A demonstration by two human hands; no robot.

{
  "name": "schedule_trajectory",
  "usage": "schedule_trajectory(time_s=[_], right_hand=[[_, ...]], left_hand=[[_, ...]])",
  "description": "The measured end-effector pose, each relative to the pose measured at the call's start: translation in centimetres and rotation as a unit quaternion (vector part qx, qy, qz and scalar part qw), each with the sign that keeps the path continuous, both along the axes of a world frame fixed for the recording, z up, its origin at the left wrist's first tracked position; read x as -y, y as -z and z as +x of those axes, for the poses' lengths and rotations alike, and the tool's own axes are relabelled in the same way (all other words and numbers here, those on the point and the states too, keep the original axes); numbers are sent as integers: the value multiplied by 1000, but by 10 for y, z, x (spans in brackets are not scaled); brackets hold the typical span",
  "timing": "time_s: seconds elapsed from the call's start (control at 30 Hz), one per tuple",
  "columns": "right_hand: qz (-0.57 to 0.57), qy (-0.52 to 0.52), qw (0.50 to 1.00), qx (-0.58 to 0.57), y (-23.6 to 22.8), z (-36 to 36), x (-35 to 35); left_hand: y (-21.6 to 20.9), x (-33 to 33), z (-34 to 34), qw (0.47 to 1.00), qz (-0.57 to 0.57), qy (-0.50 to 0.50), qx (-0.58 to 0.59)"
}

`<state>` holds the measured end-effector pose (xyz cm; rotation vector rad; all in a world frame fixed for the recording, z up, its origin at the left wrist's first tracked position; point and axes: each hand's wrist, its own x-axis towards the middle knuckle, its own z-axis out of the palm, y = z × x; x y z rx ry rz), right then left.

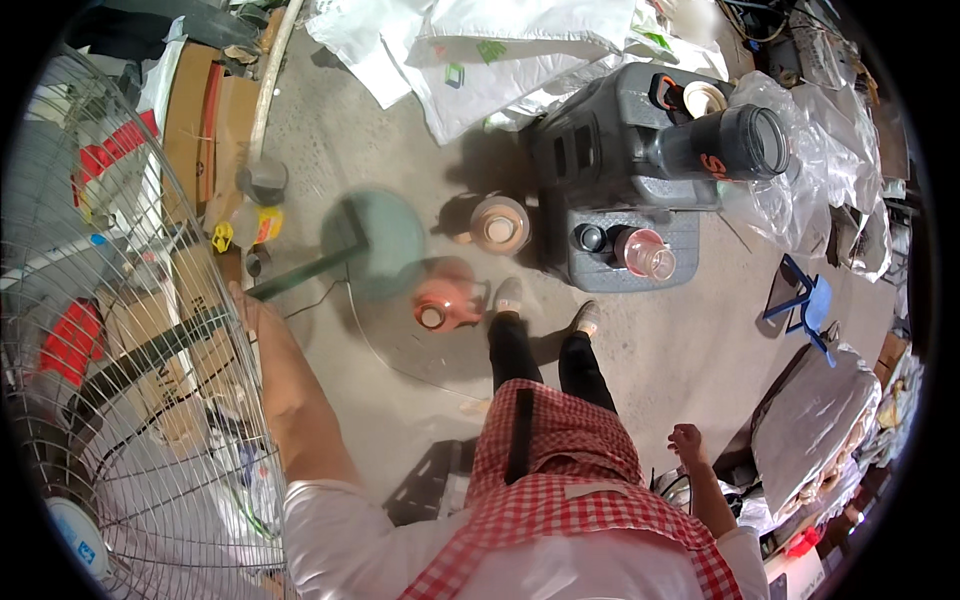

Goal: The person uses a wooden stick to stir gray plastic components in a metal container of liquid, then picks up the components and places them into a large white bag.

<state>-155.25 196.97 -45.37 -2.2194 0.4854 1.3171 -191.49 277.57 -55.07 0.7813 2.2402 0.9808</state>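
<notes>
A large standing fan fills the left side, its wire grille (150, 330) close to me. A dark green pole (305, 268) runs from behind the grille to a round pale green base (395, 240) on the floor. My left arm reaches forward along the grille, and my left hand (245, 305) is closed around the pole; the grille's rim partly hides its fingers. My right hand (685, 442) hangs low at my right side, fingers curled in, nothing visible in it.
Ahead of my feet stand an orange jug (448, 300) and a round container (500, 226). A grey step stool (590, 140) carries a dark bottle (725, 143) and a clear pink cup (648, 255). A blue stool (808, 305) is at right; cardboard (190, 130) lies at left.
</notes>
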Motion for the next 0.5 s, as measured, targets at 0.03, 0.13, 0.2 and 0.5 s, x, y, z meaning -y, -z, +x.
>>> schedule_trajectory(time_s=[0.03,0.13,0.2,0.5], right_hand=[[-2,1,1000,2,1,2,-5],[-5,2,1000,6,1,4,-9],[-5,-1,1000,4,1,0,-3],[16,13,999,-37,16,1,12]], left_hand=[[3,1,1,1000,0,-4,-5],[10,-1,-6,999,8,-42,2],[31,-1,-13,1000,6,-14,-8],[34,-79,-71,779,-418,382,268]])
